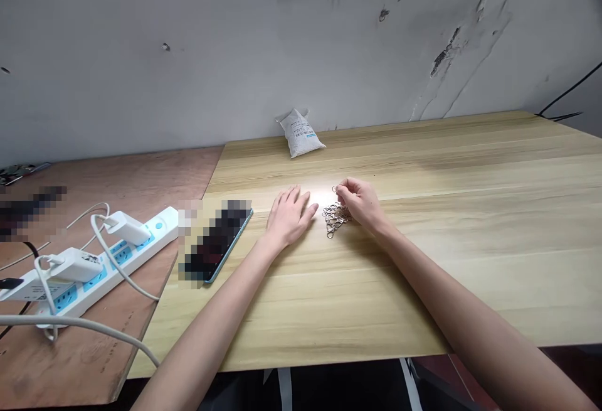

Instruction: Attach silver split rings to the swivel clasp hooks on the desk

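My left hand (290, 215) lies palm down on the light wood table with its fingers spread, holding nothing. To its right sits a small pile of silver metal clasps with rings (332, 218). Above the pile's far right side, my right hand (358, 201) pinches a small metal ring (334, 189) between thumb and fingertips. The ring pokes out to the left of the fingers; whether a clasp hangs from it is hidden. Part of the pile is covered by my right hand.
Left of my left hand lies a phone (221, 238), partly blurred out. A white power strip (162, 223) with chargers and cables rests on the reddish board (141, 166). A white printed packet (301, 135) leans near the wall (211, 53) at the table's back edge.
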`<act>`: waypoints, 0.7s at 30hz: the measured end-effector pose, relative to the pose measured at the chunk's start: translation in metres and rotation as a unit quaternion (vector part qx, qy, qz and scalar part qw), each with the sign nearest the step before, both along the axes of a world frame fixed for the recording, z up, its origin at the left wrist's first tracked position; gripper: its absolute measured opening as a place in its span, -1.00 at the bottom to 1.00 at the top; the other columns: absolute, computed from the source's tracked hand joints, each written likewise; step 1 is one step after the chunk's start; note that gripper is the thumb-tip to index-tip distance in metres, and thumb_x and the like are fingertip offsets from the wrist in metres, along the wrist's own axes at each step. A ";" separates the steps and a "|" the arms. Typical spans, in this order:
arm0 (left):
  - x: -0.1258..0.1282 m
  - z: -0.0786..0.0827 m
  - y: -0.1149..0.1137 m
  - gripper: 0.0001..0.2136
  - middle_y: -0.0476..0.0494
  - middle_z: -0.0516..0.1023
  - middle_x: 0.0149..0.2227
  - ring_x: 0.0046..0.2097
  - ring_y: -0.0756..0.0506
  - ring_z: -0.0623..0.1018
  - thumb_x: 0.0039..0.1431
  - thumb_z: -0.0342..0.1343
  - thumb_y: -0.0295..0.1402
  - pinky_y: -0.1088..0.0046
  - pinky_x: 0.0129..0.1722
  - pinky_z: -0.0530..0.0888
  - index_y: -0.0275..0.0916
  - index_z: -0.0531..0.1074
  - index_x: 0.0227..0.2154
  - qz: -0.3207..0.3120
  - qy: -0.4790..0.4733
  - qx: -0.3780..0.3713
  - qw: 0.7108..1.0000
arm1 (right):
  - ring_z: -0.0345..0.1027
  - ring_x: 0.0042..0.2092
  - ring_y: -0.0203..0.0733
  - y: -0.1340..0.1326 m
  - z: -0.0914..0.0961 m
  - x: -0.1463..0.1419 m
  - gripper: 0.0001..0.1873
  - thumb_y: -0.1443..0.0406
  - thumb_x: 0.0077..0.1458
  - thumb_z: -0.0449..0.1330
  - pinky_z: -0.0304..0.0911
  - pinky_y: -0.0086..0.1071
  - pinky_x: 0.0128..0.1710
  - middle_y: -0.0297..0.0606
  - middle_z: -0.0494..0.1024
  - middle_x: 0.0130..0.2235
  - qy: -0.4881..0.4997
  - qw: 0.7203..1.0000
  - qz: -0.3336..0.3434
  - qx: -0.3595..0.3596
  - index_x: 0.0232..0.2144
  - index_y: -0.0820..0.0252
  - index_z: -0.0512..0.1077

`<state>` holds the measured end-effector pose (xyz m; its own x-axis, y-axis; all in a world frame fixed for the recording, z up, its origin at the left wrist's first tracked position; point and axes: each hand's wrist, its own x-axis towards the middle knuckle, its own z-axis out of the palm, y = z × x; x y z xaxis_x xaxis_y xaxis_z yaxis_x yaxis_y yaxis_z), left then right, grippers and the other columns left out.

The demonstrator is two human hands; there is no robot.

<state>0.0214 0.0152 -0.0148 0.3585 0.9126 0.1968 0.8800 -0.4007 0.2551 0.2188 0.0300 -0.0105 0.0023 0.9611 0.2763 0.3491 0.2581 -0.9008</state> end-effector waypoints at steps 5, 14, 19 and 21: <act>0.004 -0.001 0.000 -0.49 -0.25 -0.01 0.40 0.42 -0.18 -0.04 0.41 -0.29 -0.16 0.08 0.39 -0.08 -0.22 0.08 0.33 -0.006 0.054 -0.057 0.997 | 0.20 -0.52 -0.31 -0.002 0.002 0.002 -0.76 0.20 0.09 0.10 0.11 -0.41 -0.51 -0.37 0.38 -0.57 0.017 1.000 0.009 -0.005 -0.57 0.16 0.30; 0.002 -0.002 0.001 -0.51 -0.22 -0.02 0.40 0.42 -0.16 -0.03 0.41 -0.30 -0.22 0.09 0.40 -0.08 -0.21 0.09 0.33 -0.007 0.060 -0.054 0.997 | 0.20 -0.52 -0.32 -0.007 0.004 0.000 -0.74 0.16 0.09 0.14 0.10 -0.41 -0.52 -0.36 0.37 -0.57 0.063 0.997 0.024 -0.039 -0.55 0.19 0.34; 0.002 -0.002 0.001 -0.51 -0.24 -0.01 0.40 0.42 -0.17 -0.01 0.41 -0.29 -0.21 0.07 0.39 -0.06 -0.21 0.09 0.32 -0.011 0.069 -0.048 0.996 | 0.22 -0.52 -0.35 -0.009 0.005 -0.004 -0.72 0.10 0.05 0.20 0.15 -0.42 -0.50 -0.37 0.40 -0.54 0.130 0.984 0.099 -0.072 -0.48 0.21 0.40; 0.002 -0.001 0.001 -0.50 -0.25 -0.01 0.40 0.42 -0.19 -0.01 0.41 -0.28 -0.19 0.04 0.38 -0.05 -0.21 0.08 0.33 -0.020 0.071 -0.047 0.996 | 0.22 -0.52 -0.35 -0.009 0.004 -0.005 -0.71 0.08 0.04 0.22 0.15 -0.42 -0.50 -0.38 0.40 -0.54 0.147 0.978 0.127 -0.078 -0.45 0.21 0.41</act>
<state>0.0231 0.0157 -0.0156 0.4132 0.9090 0.0553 0.8938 -0.4164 0.1666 0.2140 0.0208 -0.0064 -0.1849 0.9714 0.1492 0.0122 0.1540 -0.9880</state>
